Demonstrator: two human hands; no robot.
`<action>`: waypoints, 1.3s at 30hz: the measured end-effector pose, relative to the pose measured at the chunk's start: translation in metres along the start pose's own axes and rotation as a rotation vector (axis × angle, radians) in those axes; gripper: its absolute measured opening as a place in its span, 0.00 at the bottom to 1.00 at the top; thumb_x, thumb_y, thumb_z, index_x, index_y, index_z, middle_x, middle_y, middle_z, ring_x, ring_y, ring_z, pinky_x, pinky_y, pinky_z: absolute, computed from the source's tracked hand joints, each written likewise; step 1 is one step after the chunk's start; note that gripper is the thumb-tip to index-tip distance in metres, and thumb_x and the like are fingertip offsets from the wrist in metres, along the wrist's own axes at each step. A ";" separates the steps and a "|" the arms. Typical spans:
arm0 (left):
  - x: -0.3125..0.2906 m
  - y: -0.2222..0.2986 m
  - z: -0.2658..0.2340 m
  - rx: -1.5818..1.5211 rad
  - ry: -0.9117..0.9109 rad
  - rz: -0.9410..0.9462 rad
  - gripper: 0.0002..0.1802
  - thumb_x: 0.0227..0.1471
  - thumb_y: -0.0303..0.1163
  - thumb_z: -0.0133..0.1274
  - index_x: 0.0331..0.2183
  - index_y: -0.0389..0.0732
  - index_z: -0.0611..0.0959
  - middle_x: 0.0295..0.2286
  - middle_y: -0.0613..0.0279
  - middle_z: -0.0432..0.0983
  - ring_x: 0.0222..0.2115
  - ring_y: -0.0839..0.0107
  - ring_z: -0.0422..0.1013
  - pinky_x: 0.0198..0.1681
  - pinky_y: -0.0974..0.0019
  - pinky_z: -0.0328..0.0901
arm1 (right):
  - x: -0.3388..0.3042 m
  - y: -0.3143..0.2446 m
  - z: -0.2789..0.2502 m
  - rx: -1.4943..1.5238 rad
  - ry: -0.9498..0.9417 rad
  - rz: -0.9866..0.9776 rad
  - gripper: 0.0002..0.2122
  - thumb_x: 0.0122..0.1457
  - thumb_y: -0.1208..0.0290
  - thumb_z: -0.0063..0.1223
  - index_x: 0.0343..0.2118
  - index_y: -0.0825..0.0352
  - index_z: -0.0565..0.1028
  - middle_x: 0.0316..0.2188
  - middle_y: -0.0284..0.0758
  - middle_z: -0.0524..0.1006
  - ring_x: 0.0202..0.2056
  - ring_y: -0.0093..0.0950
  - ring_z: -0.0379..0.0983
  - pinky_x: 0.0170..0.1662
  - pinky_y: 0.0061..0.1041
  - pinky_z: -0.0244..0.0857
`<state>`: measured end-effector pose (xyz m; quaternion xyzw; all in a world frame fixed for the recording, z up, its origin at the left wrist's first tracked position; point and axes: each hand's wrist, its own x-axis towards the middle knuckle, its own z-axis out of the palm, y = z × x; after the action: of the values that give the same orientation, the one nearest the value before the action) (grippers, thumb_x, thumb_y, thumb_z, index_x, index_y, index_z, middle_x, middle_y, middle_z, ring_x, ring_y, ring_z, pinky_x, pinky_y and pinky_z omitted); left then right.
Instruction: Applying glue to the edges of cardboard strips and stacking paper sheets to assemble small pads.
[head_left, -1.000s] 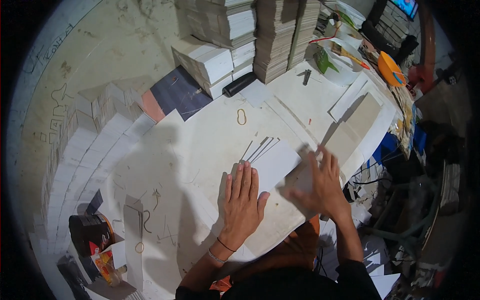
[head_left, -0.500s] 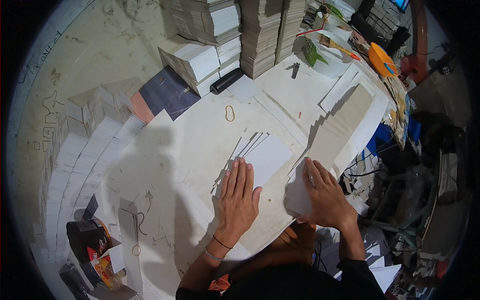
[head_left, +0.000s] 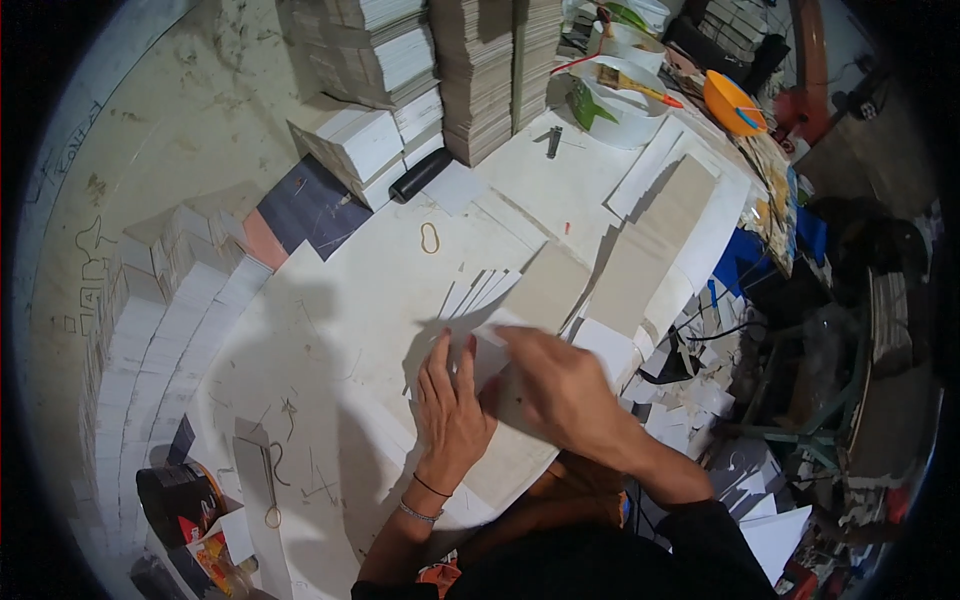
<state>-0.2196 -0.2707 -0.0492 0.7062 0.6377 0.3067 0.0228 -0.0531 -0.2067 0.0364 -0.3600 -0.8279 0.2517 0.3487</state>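
Observation:
My left hand [head_left: 452,408] lies with stretched fingers on the near left part of a white paper pile [head_left: 478,335], several sheets of which are fanned at the far left edge. Blurred by motion, my right hand [head_left: 565,385] reaches across the near right side of this pile. Its fingertips are at the white paper, and whether they grip it is unclear. A grey-beige cardboard piece [head_left: 548,283] lies at the pile's far end. To the right, overlapping grey-beige boards [head_left: 655,235] stretch away from me, with white sheets [head_left: 603,350] at their near end.
Tall stacks of boards [head_left: 470,80] stand at the back, beside a black cylinder [head_left: 422,175]. A rubber band [head_left: 430,238] lies on the white table [head_left: 350,300]. Curved rows of paper blocks [head_left: 165,320] line the left. A white tub [head_left: 625,115] with a brush and an orange bowl [head_left: 735,103] are back right.
My right hand has moved left from the board row to the white pile. A grey-beige cardboard piece now shows at that pile's far end. My left hand stays at the pile; the view has shifted slightly.

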 end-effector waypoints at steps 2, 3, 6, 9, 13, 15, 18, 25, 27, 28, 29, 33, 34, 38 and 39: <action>-0.005 -0.006 0.004 -0.009 0.039 0.039 0.38 0.58 0.33 0.58 0.65 0.37 0.61 0.62 0.32 0.56 0.59 0.35 0.58 0.62 0.37 0.54 | 0.009 0.003 0.006 0.271 -0.044 0.227 0.14 0.63 0.75 0.56 0.51 0.72 0.75 0.37 0.45 0.80 0.37 0.32 0.79 0.40 0.32 0.73; -0.004 -0.008 0.002 0.083 0.148 0.090 0.40 0.58 0.36 0.58 0.66 0.37 0.60 0.63 0.29 0.53 0.62 0.34 0.55 0.63 0.35 0.52 | 0.016 0.008 0.008 0.552 -0.099 0.446 0.14 0.65 0.72 0.55 0.51 0.72 0.75 0.35 0.43 0.80 0.37 0.25 0.77 0.38 0.29 0.72; -0.005 0.002 -0.006 0.221 0.189 0.075 0.42 0.61 0.45 0.56 0.67 0.36 0.60 0.67 0.28 0.47 0.68 0.36 0.47 0.68 0.31 0.41 | 0.036 0.034 -0.009 0.644 0.080 0.690 0.17 0.65 0.67 0.58 0.50 0.74 0.75 0.40 0.46 0.79 0.43 0.27 0.74 0.44 0.31 0.70; 0.003 0.003 -0.013 0.166 -0.154 0.039 0.38 0.61 0.49 0.56 0.63 0.34 0.70 0.67 0.40 0.57 0.68 0.47 0.53 0.69 0.32 0.39 | 0.015 0.069 -0.017 -0.360 0.111 0.172 0.27 0.59 0.61 0.66 0.54 0.75 0.72 0.56 0.55 0.70 0.55 0.45 0.68 0.55 0.42 0.67; 0.000 -0.002 0.003 0.194 -0.040 0.005 0.34 0.58 0.45 0.60 0.59 0.34 0.76 0.64 0.40 0.63 0.66 0.47 0.58 0.68 0.33 0.46 | -0.019 0.059 -0.050 -0.378 -0.145 0.224 0.40 0.50 0.55 0.73 0.61 0.74 0.67 0.67 0.57 0.55 0.63 0.60 0.55 0.64 0.49 0.58; 0.001 -0.002 0.004 0.131 0.113 0.015 0.30 0.53 0.39 0.67 0.53 0.32 0.80 0.59 0.41 0.69 0.63 0.46 0.62 0.65 0.35 0.56 | -0.036 0.054 -0.061 -0.453 -0.465 0.109 0.49 0.45 0.51 0.75 0.65 0.74 0.62 0.68 0.57 0.53 0.66 0.58 0.54 0.68 0.48 0.55; 0.006 0.002 0.002 0.060 0.206 0.007 0.28 0.48 0.35 0.71 0.49 0.32 0.82 0.53 0.42 0.73 0.61 0.43 0.64 0.61 0.37 0.61 | -0.051 0.057 -0.053 -0.456 -0.502 0.099 0.44 0.42 0.57 0.75 0.60 0.79 0.68 0.70 0.56 0.53 0.69 0.53 0.52 0.69 0.47 0.55; 0.004 -0.005 0.006 0.044 0.221 0.042 0.27 0.47 0.36 0.71 0.46 0.31 0.81 0.49 0.46 0.73 0.59 0.43 0.66 0.60 0.39 0.63 | -0.033 0.037 -0.066 -0.359 -0.544 0.113 0.28 0.47 0.68 0.66 0.52 0.76 0.75 0.61 0.57 0.69 0.63 0.53 0.66 0.65 0.43 0.63; 0.001 -0.006 0.006 -0.013 0.158 0.013 0.28 0.49 0.36 0.70 0.48 0.32 0.79 0.50 0.46 0.72 0.57 0.46 0.68 0.58 0.42 0.64 | -0.028 0.027 -0.068 -0.187 -0.235 0.125 0.17 0.53 0.79 0.53 0.47 0.78 0.77 0.51 0.51 0.79 0.53 0.54 0.76 0.57 0.38 0.71; 0.003 -0.001 0.005 -0.018 0.156 0.013 0.28 0.49 0.36 0.70 0.48 0.32 0.79 0.50 0.46 0.72 0.57 0.46 0.68 0.58 0.42 0.64 | -0.025 0.018 -0.064 -0.324 0.047 0.168 0.17 0.55 0.83 0.51 0.49 0.74 0.76 0.45 0.50 0.82 0.47 0.51 0.80 0.52 0.36 0.74; 0.006 0.001 0.002 -0.014 0.123 -0.013 0.29 0.50 0.35 0.68 0.50 0.32 0.78 0.51 0.47 0.72 0.56 0.46 0.68 0.58 0.43 0.63 | -0.022 0.011 -0.051 -0.258 0.305 0.157 0.18 0.57 0.83 0.52 0.51 0.73 0.75 0.46 0.52 0.82 0.46 0.49 0.81 0.50 0.36 0.74; 0.007 0.003 -0.003 0.040 0.023 -0.021 0.39 0.49 0.30 0.65 0.61 0.34 0.69 0.58 0.42 0.64 0.58 0.45 0.65 0.59 0.44 0.62 | 0.003 0.013 -0.015 -0.080 0.168 -0.021 0.16 0.65 0.80 0.50 0.56 0.74 0.71 0.41 0.46 0.82 0.38 0.35 0.82 0.40 0.31 0.75; 0.006 0.002 -0.004 0.061 0.013 -0.033 0.43 0.46 0.28 0.65 0.63 0.34 0.66 0.60 0.40 0.61 0.59 0.43 0.63 0.61 0.45 0.61 | 0.007 0.014 -0.009 0.045 -0.036 0.085 0.14 0.69 0.76 0.49 0.55 0.73 0.72 0.38 0.41 0.82 0.36 0.30 0.81 0.40 0.29 0.74; 0.005 -0.002 0.002 0.129 0.254 0.120 0.44 0.54 0.35 0.63 0.67 0.38 0.62 0.65 0.31 0.52 0.64 0.36 0.56 0.64 0.36 0.54 | 0.030 0.039 0.001 0.878 0.067 0.677 0.16 0.73 0.65 0.45 0.54 0.73 0.74 0.33 0.26 0.77 0.32 0.15 0.68 0.37 0.18 0.67; 0.003 0.003 -0.003 0.180 0.088 0.061 0.42 0.58 0.42 0.60 0.66 0.37 0.64 0.66 0.33 0.52 0.67 0.36 0.50 0.66 0.28 0.44 | 0.036 0.052 -0.010 0.714 0.093 0.690 0.16 0.69 0.67 0.52 0.54 0.73 0.75 0.36 0.33 0.79 0.34 0.22 0.73 0.41 0.25 0.70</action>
<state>-0.2177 -0.2700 -0.0447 0.7105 0.6412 0.2793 -0.0782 -0.0416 -0.1454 0.0217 -0.4819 -0.5065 0.6038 0.3830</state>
